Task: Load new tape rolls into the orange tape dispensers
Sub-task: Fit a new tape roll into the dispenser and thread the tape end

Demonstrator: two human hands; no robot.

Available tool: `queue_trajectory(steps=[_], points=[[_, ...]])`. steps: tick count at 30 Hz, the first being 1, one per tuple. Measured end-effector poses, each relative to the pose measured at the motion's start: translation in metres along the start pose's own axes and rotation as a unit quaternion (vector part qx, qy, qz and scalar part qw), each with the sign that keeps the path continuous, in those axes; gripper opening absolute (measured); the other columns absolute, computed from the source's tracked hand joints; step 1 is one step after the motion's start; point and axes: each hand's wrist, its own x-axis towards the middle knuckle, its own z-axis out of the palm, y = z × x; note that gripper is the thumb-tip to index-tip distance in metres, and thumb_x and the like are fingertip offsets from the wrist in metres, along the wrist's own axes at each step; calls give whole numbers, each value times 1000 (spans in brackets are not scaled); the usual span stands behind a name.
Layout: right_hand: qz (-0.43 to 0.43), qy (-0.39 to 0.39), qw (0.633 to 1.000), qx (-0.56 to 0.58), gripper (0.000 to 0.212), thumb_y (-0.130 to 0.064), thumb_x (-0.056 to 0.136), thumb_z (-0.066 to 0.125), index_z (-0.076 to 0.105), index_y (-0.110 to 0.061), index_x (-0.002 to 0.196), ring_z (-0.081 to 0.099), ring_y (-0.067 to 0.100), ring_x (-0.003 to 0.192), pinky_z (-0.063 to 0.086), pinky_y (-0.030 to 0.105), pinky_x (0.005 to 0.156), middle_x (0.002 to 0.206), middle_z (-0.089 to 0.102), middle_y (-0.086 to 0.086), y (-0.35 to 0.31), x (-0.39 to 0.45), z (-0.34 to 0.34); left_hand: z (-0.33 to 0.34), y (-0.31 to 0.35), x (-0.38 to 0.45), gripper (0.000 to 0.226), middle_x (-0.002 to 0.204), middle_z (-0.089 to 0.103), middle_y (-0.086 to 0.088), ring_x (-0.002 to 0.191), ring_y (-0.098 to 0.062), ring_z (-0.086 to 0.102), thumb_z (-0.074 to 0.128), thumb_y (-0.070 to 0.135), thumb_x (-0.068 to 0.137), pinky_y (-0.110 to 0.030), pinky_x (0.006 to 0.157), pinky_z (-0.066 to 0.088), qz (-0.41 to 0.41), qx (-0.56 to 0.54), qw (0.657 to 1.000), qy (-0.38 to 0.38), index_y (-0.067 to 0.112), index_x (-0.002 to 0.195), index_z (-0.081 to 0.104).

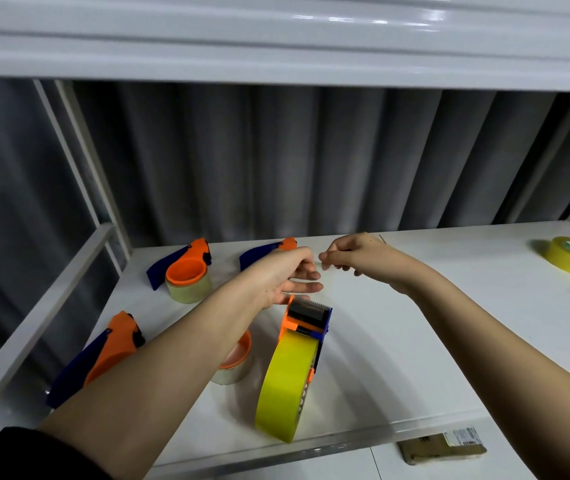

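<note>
The orange dispenser, carrying a yellow tape roll, stands near-centre on the white shelf. Beyond it, the right hand fingertips pinch together on something unresolved. The left hand fingers extend loosely, touching nothing identifiable.

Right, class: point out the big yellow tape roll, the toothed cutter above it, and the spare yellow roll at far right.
big yellow tape roll (285, 382), head view, outer tape face.
toothed cutter (321, 304), head view, serrated edge.
spare yellow roll (569, 259), head view, outer wall.
</note>
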Motion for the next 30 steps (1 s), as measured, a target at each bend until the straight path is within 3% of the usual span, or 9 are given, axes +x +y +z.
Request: queue_trajectory(steps=[3,6,12,14,17,21,25,30], points=[[17,-20,1000,17,27,-33,95,54,67,-15,79,48,11,74,39,23,65,79,56,0,2,2,-2,0,0,1,24,83,69,-4,73,-18,70,54,18,86,-29,61,50,3,6,1000,1,12,63,54],[25,-24,998,44,30,-36,95,52,66,-17,78,48,11,74,39,25,67,77,56,-2,2,4,-2,0,0,2,24,82,69,-4,73,-18,70,53,18,86,-29,59,49,2,6,1000,2,13,63,54],[-24,0,1000,14,28,-28,91,62,65,-1,92,49,5,68,38,9,55,78,58,2,0,4,0,0,0,1,23,79,68,-4,71,-18,70,54,18,87,-29,61,50,5,-3,1000,2,12,64,54],[-54,48,997,-12,26,-28,89,64,66,-2,92,54,8,73,42,15,62,84,65,7,1,4,1,-1,0,2,23,80,69,-4,71,-18,70,54,18,86,-30,62,51,5,-2,1000,6,12,64,55],[-89,100,987,-85,23,-33,88,64,69,-10,87,57,9,74,45,26,67,83,67,0,3,3,4,0,-1,2,25,78,69,-4,70,-18,70,54,17,86,-30,62,51,4,-1,1000,13,12,62,55],[-96,102,979,-151,22,-34,89,63,71,-14,85,55,5,71,44,24,65,78,62,-11,4,4,11,1,-1,2,25,79,69,-5,70,-18,69,51,16,87,-29,61,50,11,4,1000,20,10,64,56],[-84,96,985,-114,21,-28,91,61,72,-10,88,56,3,71,42,15,63,79,64,-9,5,5,11,1,-1,3,21,80,70,-5,72,-18,70,52,16,87,-29,63,52,11,6,1000,21,10,67,58],[-63,64,994,-64,23,-31,93,57,69,-16,81,57,9,76,44,21,68,81,65,-3,2,3,7,1,-1,5,24,79,70,-6,73,-19,70,52,16,86,-30,66,53,11,6,1000,22,10,64,57]])
